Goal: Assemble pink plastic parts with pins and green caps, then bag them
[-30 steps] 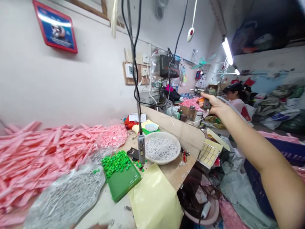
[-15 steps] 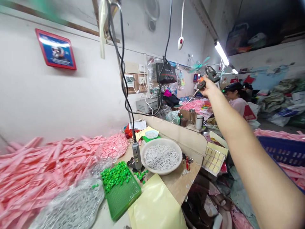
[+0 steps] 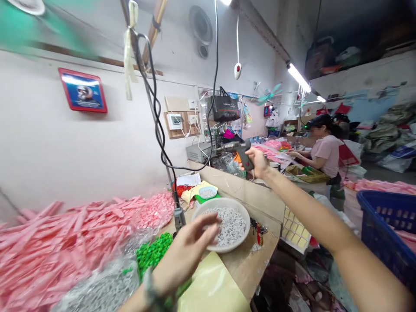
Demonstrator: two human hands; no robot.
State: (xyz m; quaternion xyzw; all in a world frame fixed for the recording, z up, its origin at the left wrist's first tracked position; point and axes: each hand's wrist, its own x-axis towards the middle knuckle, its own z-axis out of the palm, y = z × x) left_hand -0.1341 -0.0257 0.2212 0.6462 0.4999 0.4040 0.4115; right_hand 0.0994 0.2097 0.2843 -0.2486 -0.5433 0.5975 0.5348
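Observation:
My right hand [image 3: 258, 162] is wrapped round the grip of a dark hot glue gun [image 3: 245, 155] with an orange trigger, raised over the low board at the back of the bench. Its nozzle points left. My left hand [image 3: 186, 242] is open and a little blurred, its fingertips in front of the near left rim of a white bowl [image 3: 248, 225]. Small grey-white parts [image 3: 230, 229] fill that bowl. Under my left wrist, a green tray is partly hidden, with small green parts [image 3: 152, 251] in it. Beside my hand lies a yellow sheet [image 3: 214, 288].
Long pink plastic strips [image 3: 65, 242] are heaped on the left. A bag of grey parts [image 3: 100, 281] lies before them. A grey tool [image 3: 178, 218] stands behind the bowl under a hanging black cable [image 3: 157, 104]. A blue basket [image 3: 373, 216] and a seated person [image 3: 325, 149] are right.
My right hand has come down and left with the glue gun, which now points left. My left hand has entered from below, over the green tray and toward the bowl. The view has shifted slightly.

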